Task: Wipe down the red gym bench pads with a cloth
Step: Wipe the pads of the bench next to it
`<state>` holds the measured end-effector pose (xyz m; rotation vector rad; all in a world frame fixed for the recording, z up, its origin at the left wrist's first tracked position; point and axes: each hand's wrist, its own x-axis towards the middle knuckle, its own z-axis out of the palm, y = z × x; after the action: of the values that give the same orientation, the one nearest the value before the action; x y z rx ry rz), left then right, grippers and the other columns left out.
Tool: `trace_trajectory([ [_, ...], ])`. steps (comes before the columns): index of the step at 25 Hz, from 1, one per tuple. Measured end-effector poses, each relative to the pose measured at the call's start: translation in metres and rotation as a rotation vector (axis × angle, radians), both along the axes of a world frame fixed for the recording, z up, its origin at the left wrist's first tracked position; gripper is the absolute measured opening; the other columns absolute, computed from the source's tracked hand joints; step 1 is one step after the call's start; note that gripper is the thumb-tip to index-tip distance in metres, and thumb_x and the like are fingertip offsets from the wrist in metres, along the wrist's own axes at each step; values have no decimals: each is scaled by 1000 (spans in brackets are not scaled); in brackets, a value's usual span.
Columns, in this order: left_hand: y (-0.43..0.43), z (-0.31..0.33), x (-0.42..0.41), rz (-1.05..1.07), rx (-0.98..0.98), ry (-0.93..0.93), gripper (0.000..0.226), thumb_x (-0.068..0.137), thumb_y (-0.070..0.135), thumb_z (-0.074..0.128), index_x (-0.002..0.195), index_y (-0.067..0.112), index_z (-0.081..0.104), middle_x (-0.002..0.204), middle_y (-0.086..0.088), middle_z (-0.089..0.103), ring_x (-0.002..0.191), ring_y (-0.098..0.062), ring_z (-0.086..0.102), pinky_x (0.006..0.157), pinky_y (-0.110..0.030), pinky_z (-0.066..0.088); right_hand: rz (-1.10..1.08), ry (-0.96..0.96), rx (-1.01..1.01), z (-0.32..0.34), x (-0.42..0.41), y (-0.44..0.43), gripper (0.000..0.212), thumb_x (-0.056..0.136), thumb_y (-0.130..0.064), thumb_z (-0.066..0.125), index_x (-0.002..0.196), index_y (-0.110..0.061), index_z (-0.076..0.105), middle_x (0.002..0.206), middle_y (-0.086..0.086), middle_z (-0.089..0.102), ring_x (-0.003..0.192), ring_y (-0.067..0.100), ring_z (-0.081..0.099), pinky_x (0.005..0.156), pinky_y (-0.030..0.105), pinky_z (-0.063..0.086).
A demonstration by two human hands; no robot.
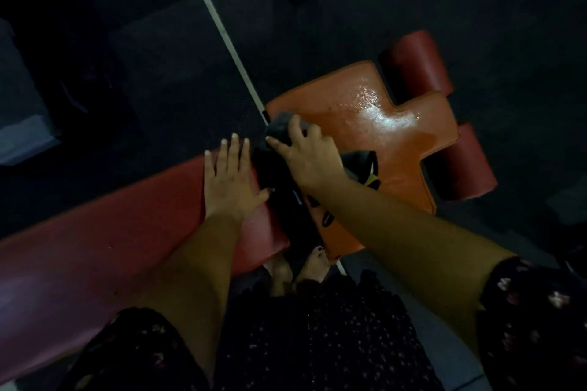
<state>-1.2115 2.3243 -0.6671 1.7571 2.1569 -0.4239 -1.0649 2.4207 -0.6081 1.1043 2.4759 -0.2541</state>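
right hand (309,157) has its fingers curled over a bunched-up dark grey cloth (281,127), holding it down on the edge of the glossy orange-red t-shaped seat pad (365,98). a wet shine sits just past the grip. the left hand (230,178) lies flat with fingers spread just beside it, on the long dark red bench pad (127,232).

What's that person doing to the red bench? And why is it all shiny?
A person is cleaning a gym bench. Their right hand grips a dark cloth at one edge of the orange-red seat pad, which shines because of a wet patch on it. Their left hand rests flat on the long red pad next to it. Two red roller pads sit at the far end.
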Motion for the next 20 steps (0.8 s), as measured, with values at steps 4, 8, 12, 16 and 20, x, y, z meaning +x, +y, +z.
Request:
trace_trajectory([
  [4,-5,0,6,-4,-14,3,106,86,76,34,152,10,-17,161,-10,-19,149,-27,-17,118,-49,-12,-213,43,37,3,19,28,59,97,-31,46,148,-49,21,152,16,24,110,39,48,77,42,46],
  [8,-2,8,3,5,-33,-14,104,86,75,36,153,11,-12,163,-8,-10,150,-27,-11,120,-48,-8,-587,77,84,6,94,69,65,91,-25,52,144,-53,26,130,15,43,105,37,53,82,42,47],
  [12,4,14,-6,-51,5,-83,96,84,74,42,155,22,5,162,-4,8,149,-26,4,121,-50,-3,-745,41,93,3,132,105,64,82,-35,51,143,-48,34,124,17,51,102,40,56,89,45,50],
  [16,3,15,-27,-213,-36,-52,91,85,79,30,156,29,2,163,0,5,150,-26,1,118,-55,-8,-633,9,108,6,56,86,61,94,-24,50,146,-46,28,141,15,33,108,38,49,78,40,41],
  [20,4,18,-31,-253,-70,-52,91,85,79,26,155,30,-2,164,0,1,150,-26,-2,118,-55,-5,-177,-38,88,6,-11,36,54,100,-25,40,149,-40,23,150,22,19,111,41,47,78,44,50],
])
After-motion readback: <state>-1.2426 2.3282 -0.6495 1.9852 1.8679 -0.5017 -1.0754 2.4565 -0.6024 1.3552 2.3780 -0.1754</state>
